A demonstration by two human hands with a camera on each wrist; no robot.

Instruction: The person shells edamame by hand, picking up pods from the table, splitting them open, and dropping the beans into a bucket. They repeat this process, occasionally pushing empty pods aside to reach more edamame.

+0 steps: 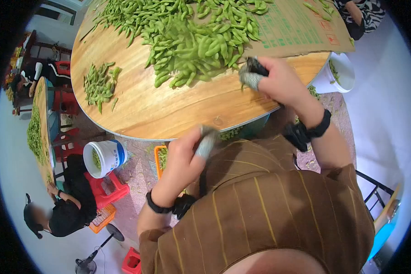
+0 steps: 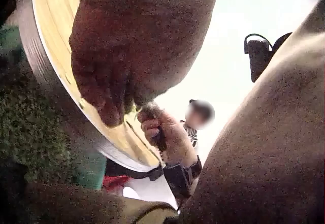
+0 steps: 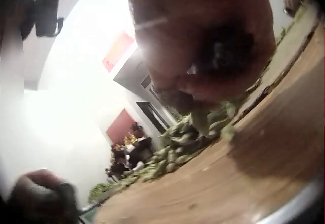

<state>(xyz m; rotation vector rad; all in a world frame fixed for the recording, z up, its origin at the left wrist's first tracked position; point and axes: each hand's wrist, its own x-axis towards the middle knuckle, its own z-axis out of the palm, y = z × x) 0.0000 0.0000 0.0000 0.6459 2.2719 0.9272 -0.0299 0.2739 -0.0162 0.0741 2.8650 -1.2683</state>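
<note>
My right hand (image 1: 281, 82) is over the near edge of the round wooden table (image 1: 178, 116), thumb and finger wrapped in grey and black coverings. It pinches a green soybean pod (image 3: 200, 122), which hangs from the fingertips in the right wrist view. My left hand (image 1: 185, 153), with grey coverings on thumb and finger, is just off the table edge near my lap. Its fingers are bent and blurred, and I cannot tell whether they hold anything. A big heap of soybean pods (image 1: 192, 43) spreads over the table beyond both hands.
A smaller pod pile (image 1: 99, 84) lies at the table's left. Flattened cardboard (image 1: 301, 27) covers the far right. White buckets (image 1: 106, 157) with pods stand beside the table, with an orange basket (image 1: 159, 160) below. Another person (image 1: 68, 214) sits at a second table on the left.
</note>
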